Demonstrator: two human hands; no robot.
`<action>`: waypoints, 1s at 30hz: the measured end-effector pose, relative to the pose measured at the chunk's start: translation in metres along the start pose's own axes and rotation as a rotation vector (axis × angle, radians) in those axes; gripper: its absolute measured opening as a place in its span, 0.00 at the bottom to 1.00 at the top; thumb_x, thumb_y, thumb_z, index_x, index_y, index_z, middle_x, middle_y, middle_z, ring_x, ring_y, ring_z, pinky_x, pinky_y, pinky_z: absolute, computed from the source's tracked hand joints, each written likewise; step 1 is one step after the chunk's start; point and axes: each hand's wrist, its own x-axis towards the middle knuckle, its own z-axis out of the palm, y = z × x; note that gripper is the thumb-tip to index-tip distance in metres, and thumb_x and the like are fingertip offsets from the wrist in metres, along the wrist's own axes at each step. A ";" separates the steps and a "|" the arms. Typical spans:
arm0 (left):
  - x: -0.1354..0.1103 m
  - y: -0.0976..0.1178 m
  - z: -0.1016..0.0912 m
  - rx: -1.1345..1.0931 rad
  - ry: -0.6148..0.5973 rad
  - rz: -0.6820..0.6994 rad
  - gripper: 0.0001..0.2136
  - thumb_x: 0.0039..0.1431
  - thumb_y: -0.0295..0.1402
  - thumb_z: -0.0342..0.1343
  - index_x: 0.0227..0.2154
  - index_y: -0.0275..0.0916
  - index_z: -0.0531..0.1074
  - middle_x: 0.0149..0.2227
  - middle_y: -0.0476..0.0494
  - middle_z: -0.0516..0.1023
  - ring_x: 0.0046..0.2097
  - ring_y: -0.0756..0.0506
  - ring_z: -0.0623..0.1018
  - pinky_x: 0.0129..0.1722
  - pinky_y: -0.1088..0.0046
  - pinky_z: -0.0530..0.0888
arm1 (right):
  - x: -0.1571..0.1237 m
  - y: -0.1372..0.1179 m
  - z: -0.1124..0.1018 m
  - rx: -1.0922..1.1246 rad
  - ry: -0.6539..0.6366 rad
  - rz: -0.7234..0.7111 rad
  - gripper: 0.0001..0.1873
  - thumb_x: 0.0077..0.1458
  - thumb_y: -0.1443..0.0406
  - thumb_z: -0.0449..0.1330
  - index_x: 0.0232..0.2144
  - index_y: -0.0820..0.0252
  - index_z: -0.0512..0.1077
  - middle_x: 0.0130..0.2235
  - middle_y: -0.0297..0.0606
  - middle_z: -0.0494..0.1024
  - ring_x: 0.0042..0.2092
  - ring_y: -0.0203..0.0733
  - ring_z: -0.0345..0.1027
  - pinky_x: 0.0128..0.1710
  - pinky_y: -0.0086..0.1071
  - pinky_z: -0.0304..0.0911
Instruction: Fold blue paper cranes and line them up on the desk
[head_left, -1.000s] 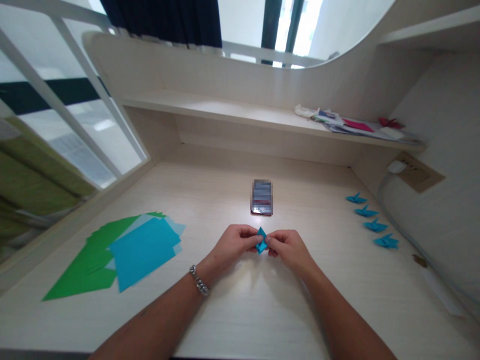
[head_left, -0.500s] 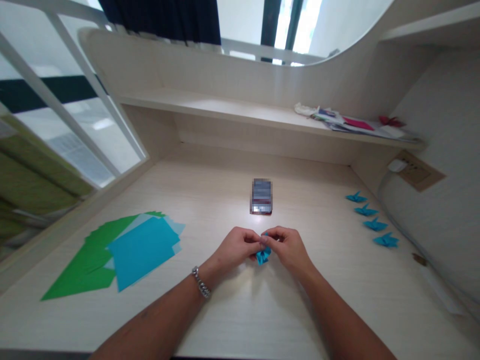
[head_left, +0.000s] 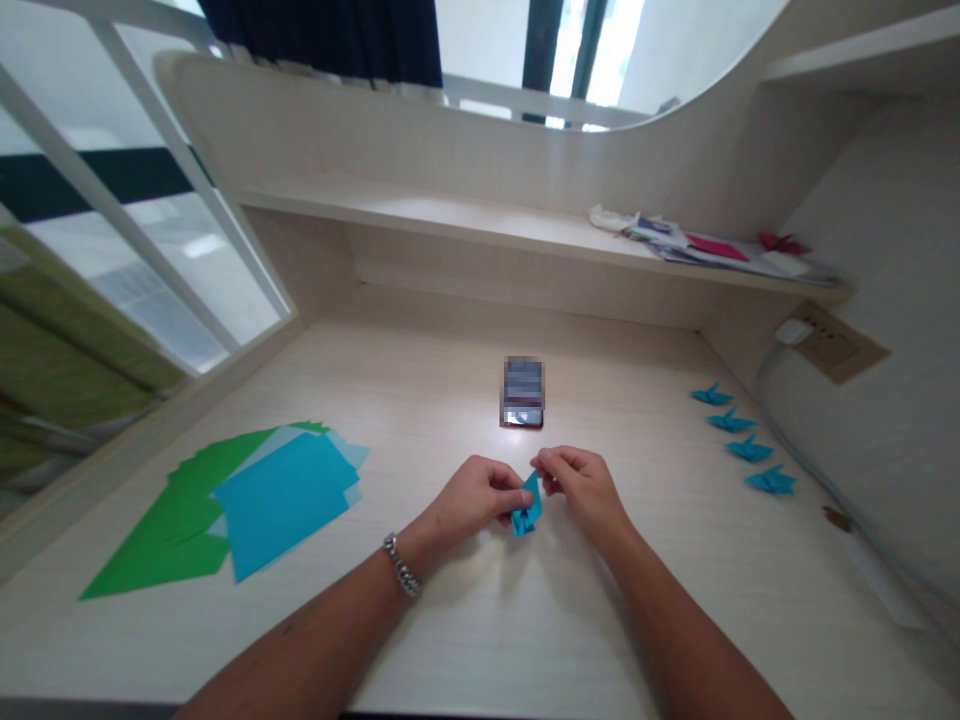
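Observation:
A small folded piece of blue origami paper (head_left: 530, 512) is held above the desk, its pointed end up and a pleated part below. My left hand (head_left: 480, 495) pinches its left side between thumb and fingers, and a chain bracelet circles that wrist. Pressed together at the paper's upper tip are the thumb and finger of my right hand (head_left: 581, 480); the exact contact there is too small to make out. Several blue paper cranes (head_left: 750, 449) stand in a row at the right.
Blue paper sheets (head_left: 289, 500) overlap green sheets (head_left: 165, 520) on the left of the desk. A phone (head_left: 523, 392) lies beyond my hands. A white cable (head_left: 795, 430) runs along the right wall from a socket. Papers (head_left: 712, 248) lie on the shelf (head_left: 450, 212).
My right hand has shifted slightly up and right, away from my left fingers. More of the blue paper's pointed upper part now shows between the hands.

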 end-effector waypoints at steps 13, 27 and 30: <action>0.001 0.001 -0.001 0.019 0.050 0.075 0.06 0.48 0.31 0.63 0.23 0.33 0.78 0.21 0.45 0.76 0.23 0.51 0.72 0.25 0.74 0.68 | -0.003 0.003 -0.001 -0.255 -0.021 -0.177 0.11 0.53 0.59 0.60 0.29 0.59 0.79 0.30 0.38 0.79 0.33 0.40 0.70 0.33 0.31 0.63; 0.003 0.002 -0.001 -0.265 0.204 0.184 0.16 0.48 0.33 0.66 0.40 0.33 0.76 0.39 0.37 0.80 0.38 0.44 0.79 0.40 0.65 0.76 | 0.002 0.009 0.004 0.035 0.047 0.013 0.15 0.44 0.57 0.66 0.30 0.62 0.77 0.27 0.38 0.78 0.28 0.39 0.70 0.29 0.31 0.66; 0.004 -0.001 0.000 -0.354 0.120 0.144 0.20 0.49 0.34 0.65 0.45 0.32 0.73 0.29 0.42 0.79 0.30 0.47 0.78 0.32 0.69 0.76 | 0.002 0.007 0.004 0.034 0.094 -0.019 0.14 0.44 0.57 0.67 0.29 0.62 0.76 0.24 0.36 0.77 0.26 0.37 0.68 0.27 0.30 0.64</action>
